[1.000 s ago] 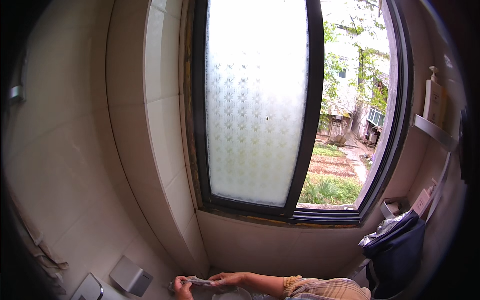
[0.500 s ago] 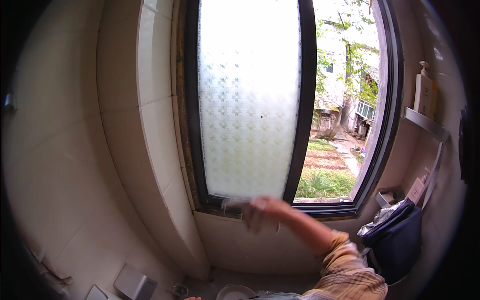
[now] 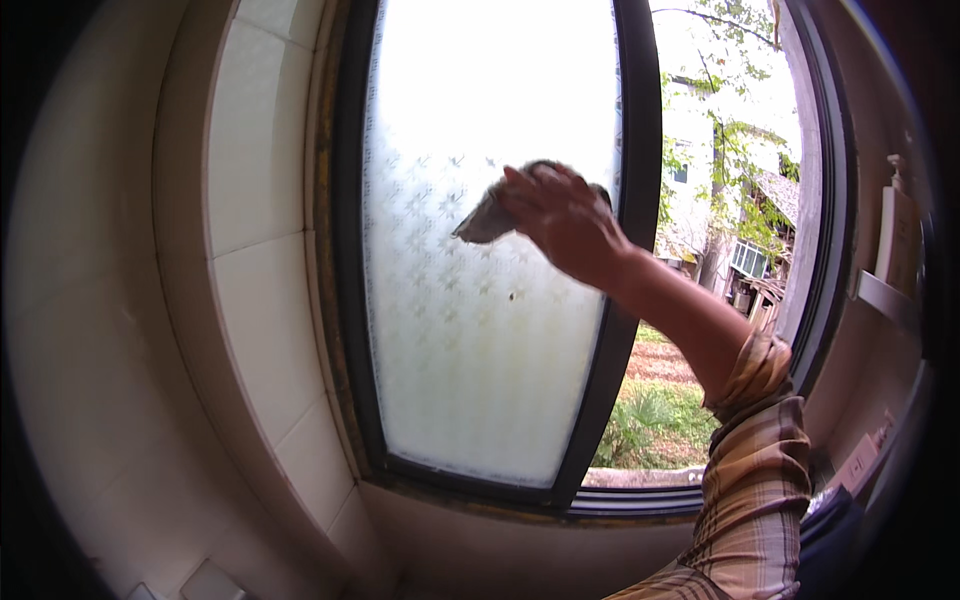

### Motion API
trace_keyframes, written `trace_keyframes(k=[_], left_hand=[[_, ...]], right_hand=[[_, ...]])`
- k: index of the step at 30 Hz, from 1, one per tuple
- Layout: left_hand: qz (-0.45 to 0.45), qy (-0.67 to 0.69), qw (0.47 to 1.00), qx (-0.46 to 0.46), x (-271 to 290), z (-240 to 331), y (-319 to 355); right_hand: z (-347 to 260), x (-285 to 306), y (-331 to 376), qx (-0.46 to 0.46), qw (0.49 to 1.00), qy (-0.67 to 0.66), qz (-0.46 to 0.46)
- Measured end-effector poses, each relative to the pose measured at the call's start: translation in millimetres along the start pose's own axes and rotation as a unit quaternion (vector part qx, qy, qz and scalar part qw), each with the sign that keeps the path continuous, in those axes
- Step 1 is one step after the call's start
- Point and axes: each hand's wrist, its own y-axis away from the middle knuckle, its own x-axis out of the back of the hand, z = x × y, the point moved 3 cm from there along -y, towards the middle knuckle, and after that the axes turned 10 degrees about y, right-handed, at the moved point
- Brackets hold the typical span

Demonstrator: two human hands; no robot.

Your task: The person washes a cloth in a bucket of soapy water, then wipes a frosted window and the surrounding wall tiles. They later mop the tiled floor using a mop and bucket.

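My right hand presses a grey cloth against the frosted, star-patterned window pane, around the pane's middle height and toward its right side. The cloth sticks out to the left of the fingers and shows a little above them. A plaid sleeve is pushed up on that arm, which reaches in from the lower right. On the glass, just below the hand, is a small dark spot. My left hand does not show.
A dark window frame surrounds the pane; to its right the window stands open onto trees and a garden. On the right wall, a shelf carries a white pump bottle. A dark blue bag hangs lower. Pale tiles line the left.
My right hand has moved up from the bottom rail of the window to the middle of the glass with the cloth. The view has tilted up, and the fingertips at the lower edge are gone.
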Motion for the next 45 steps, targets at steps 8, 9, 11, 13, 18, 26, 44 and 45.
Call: trace_keyframes(k=[8, 9, 11, 13, 18, 26, 44, 45], left_hand=[[0.160, -0.081, 0.962, -0.208, -88, -17, -49], [0.164, -0.075, 0.959, -0.217, -93, -20, -46], [0.168, -0.077, 0.957, -0.225, -99, -19, -43], [0.162, -0.078, 0.956, -0.231, -105, -17, -50], [0.150, -0.088, 0.956, -0.238, -99, -7, -50], [0.144, -0.093, 0.953, -0.248, -92, -1, -37], [0.217, -0.130, 0.941, -0.223, -31, -50, -15], [0.209, -0.206, 0.928, -0.227, -52, -43, -14]], right_hand=[[220, -16, -139, -0.075, 0.992, 0.032, 0.093], [216, -4, -150, -0.137, 0.990, -0.018, 0.035], [217, -7, -151, -0.252, 0.966, 0.048, -0.039], [192, -8, -154, -0.286, 0.952, 0.088, -0.061], [91, -27, -105, -0.083, 0.990, 0.047, 0.108], [124, 2, -112, 0.007, 1.000, 0.012, -0.012], [33, -75, -207, -0.072, 0.997, -0.005, -0.017], [24, -90, -191, -0.020, 1.000, -0.007, 0.013]])
